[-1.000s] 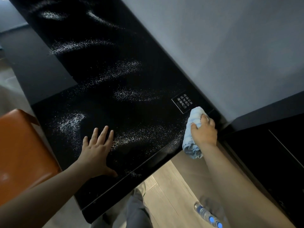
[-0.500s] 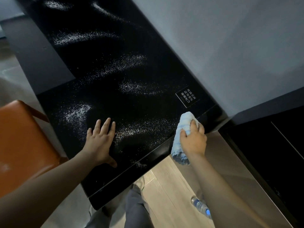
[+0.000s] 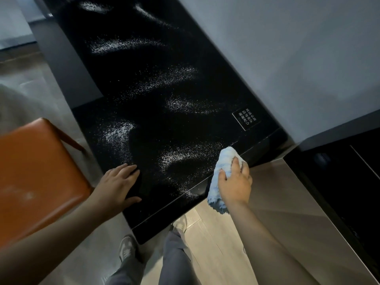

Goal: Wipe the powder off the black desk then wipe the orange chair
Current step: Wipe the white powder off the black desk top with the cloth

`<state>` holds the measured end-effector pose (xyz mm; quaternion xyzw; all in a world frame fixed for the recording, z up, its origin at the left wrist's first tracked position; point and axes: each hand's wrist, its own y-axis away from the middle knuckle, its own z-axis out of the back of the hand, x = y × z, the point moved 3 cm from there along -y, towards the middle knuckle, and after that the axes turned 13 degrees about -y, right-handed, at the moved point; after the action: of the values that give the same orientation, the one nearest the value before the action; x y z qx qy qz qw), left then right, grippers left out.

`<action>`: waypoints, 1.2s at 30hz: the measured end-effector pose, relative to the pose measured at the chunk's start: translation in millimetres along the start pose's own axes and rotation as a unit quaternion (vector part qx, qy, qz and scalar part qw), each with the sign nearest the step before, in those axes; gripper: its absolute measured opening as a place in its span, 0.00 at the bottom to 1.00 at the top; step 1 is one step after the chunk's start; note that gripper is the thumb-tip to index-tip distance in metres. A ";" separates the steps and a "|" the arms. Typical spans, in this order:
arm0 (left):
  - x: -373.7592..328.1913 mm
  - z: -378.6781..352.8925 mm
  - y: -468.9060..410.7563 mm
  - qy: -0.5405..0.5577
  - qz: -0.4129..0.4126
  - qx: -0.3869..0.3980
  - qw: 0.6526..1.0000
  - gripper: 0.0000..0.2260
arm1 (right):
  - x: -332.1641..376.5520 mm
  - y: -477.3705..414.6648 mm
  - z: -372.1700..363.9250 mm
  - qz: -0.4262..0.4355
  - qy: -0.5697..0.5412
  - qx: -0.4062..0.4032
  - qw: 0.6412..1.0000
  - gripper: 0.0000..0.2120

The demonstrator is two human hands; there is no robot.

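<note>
Right hand (image 3: 234,182) grips cloth (image 3: 224,159), now further left along desk (image 3: 148,120) near edge | left hand (image 3: 117,186) flat, fingers straight | powder (image 3: 119,130) mostly remains; we judge wiping barely begun, chair (image 3: 37,171) pending.

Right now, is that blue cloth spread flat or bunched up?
Bunched up. The right hand grips the cloth in a wad at the near edge of the desk, and a loose end hangs below the hand.
</note>
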<state>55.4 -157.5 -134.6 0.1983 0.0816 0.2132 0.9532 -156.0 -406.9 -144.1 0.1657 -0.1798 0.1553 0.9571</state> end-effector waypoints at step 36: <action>31.8 -17.1 19.1 -0.089 -0.072 0.048 0.992 0.31 | 81.5 213.6 -89.7 0.016 -0.075 0.070 0.995 0.29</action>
<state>72.6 -121.8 -144.5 0.2559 0.0207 0.1216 0.9588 -133.7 -162.5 -135.0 0.2401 -0.2422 0.1699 0.9245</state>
